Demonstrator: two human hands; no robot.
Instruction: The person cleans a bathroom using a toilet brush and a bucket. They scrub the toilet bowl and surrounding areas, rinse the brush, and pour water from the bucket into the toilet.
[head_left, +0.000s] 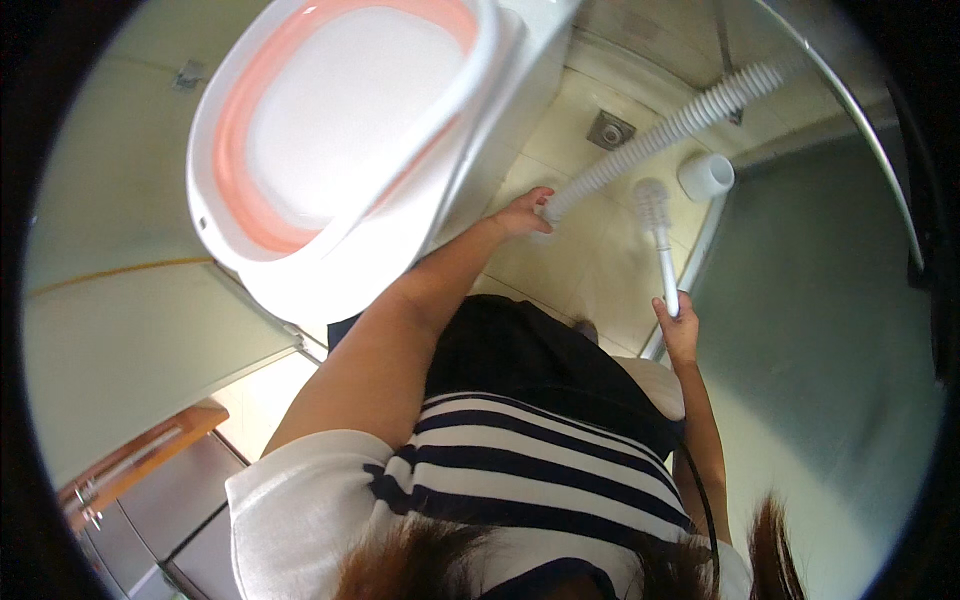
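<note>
My left hand (525, 212) is closed around the near end of a grey corrugated drain hose (652, 139), which slants up to the right above the tiled floor. In my right hand (679, 326) is the white handle of a toilet brush (654, 210); its bristle head points away from me, below the hose. A white cup-shaped brush holder (706, 178) lies tilted just right of the bristles. Between the hose and the far wall a square metal floor drain (611, 130) is set in the tiles.
A white and pink collapsible basin (225, 135) rests on a white surface at the upper left. A frosted glass panel (817, 300) stands on the right, with a metal rail along its base. A curved thin metal hose (862, 97) hangs at the upper right.
</note>
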